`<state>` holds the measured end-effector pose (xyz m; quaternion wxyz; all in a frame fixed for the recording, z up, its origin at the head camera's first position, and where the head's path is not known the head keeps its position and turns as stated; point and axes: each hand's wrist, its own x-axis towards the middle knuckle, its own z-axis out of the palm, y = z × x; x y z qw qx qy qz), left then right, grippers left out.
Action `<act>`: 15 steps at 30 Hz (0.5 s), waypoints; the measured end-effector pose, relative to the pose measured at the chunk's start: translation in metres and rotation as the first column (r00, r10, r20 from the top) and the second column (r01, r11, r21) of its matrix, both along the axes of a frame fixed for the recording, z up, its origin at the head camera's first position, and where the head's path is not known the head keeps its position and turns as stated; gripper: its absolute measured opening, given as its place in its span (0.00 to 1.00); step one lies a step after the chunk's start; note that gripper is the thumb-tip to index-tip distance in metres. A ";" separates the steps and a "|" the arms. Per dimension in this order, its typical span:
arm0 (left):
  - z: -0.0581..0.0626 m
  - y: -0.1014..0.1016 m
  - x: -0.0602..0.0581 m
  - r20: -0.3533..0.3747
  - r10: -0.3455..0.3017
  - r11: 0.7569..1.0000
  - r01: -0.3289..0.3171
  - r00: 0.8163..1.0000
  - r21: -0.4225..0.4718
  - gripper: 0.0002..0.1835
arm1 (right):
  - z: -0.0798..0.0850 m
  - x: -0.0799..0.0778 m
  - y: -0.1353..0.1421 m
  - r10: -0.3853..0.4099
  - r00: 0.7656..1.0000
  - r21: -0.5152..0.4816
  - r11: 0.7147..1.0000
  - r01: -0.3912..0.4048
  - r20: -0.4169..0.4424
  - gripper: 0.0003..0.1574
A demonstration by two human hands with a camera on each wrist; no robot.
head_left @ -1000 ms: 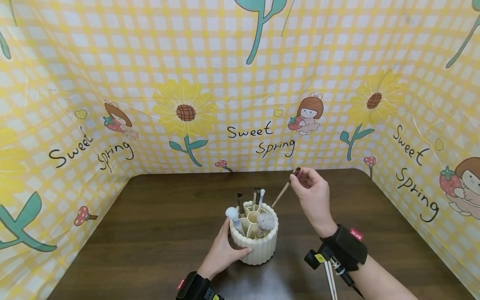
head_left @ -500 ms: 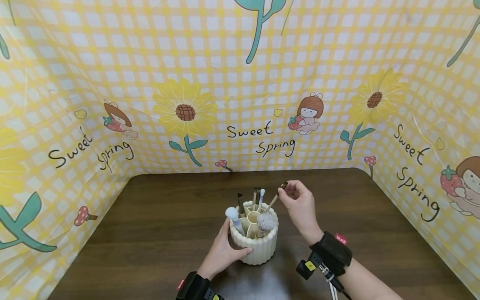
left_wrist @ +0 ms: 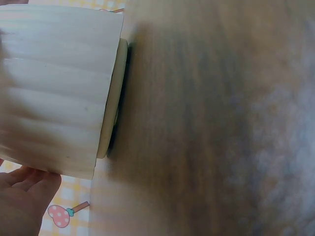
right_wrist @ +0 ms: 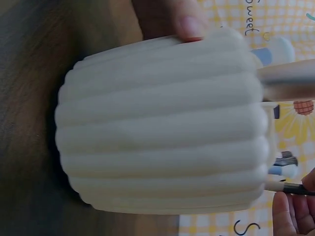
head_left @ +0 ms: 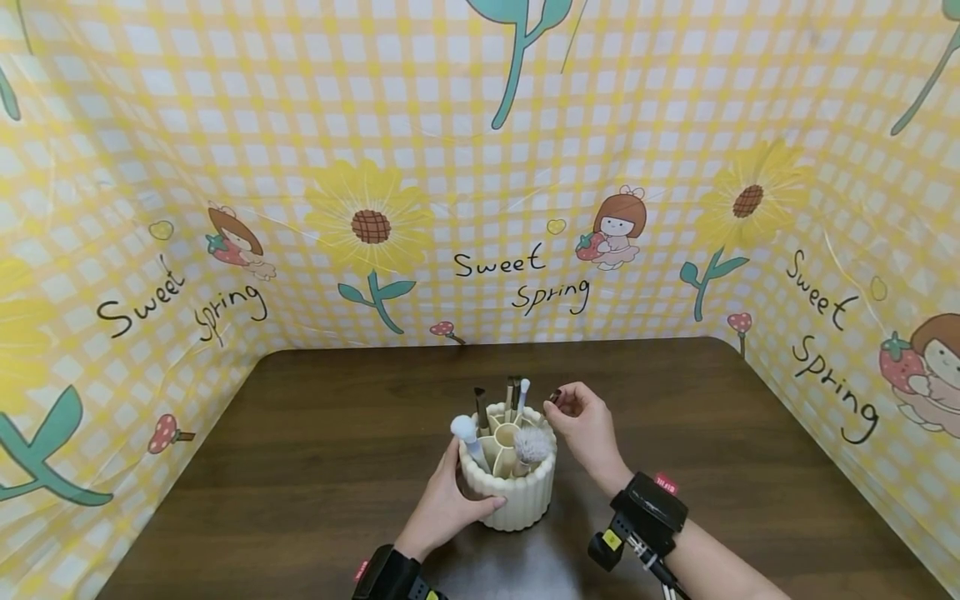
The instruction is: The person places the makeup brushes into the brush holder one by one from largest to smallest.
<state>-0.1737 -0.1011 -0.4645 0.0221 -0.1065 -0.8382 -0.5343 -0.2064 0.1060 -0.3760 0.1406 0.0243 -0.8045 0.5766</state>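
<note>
A cream, ribbed makeup brush holder (head_left: 517,505) stands on the table, divided into compartments. My left hand (head_left: 438,510) grips its left side, thumb across the front. At the holder's right rear rim, my right hand (head_left: 588,427) pinches a makeup brush (right_wrist: 294,189) near its dark upper end. In the right wrist view, that brush's pale lower part passes behind the rim, so its lower end is hidden. The holder bears a fluffy grey brush (head_left: 533,446), a white-headed brush (head_left: 464,429), a dark brush (head_left: 481,403) and several slim brushes (head_left: 513,393) at the back.
The dark wooden table (head_left: 322,467) is enclosed at the back and sides by a yellow checked cloth (head_left: 480,183). Pale thin sticks (head_left: 670,592) show at the bottom edge, beneath the right forearm. A camera (head_left: 606,548) is strapped to the right wrist.
My right hand has moved left and down towards the holder, lowering the makeup brush at its right rear rim. The left hand and the holder have stayed in place.
</note>
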 end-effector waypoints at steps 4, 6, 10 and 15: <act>0.001 0.000 0.000 0.008 0.005 1.000 -0.005 1.000 -0.006 0.63 | -0.005 0.000 -0.001 0.002 1.000 0.009 1.000 -0.002 0.031 0.08; 0.001 0.001 0.000 0.014 0.006 1.000 -0.006 1.000 -0.003 0.63 | -0.007 0.000 -0.001 0.004 0.999 0.012 1.000 -0.005 0.044 0.08; 0.001 0.001 0.001 0.017 0.004 1.000 -0.004 1.000 0.000 0.63 | -0.007 -0.001 -0.001 0.018 0.998 -0.001 1.000 -0.018 0.062 0.08; 0.002 0.000 0.000 0.023 0.002 1.000 -0.001 1.000 -0.006 0.63 | -0.008 -0.003 -0.002 0.043 0.996 -0.021 0.999 -0.041 0.082 0.08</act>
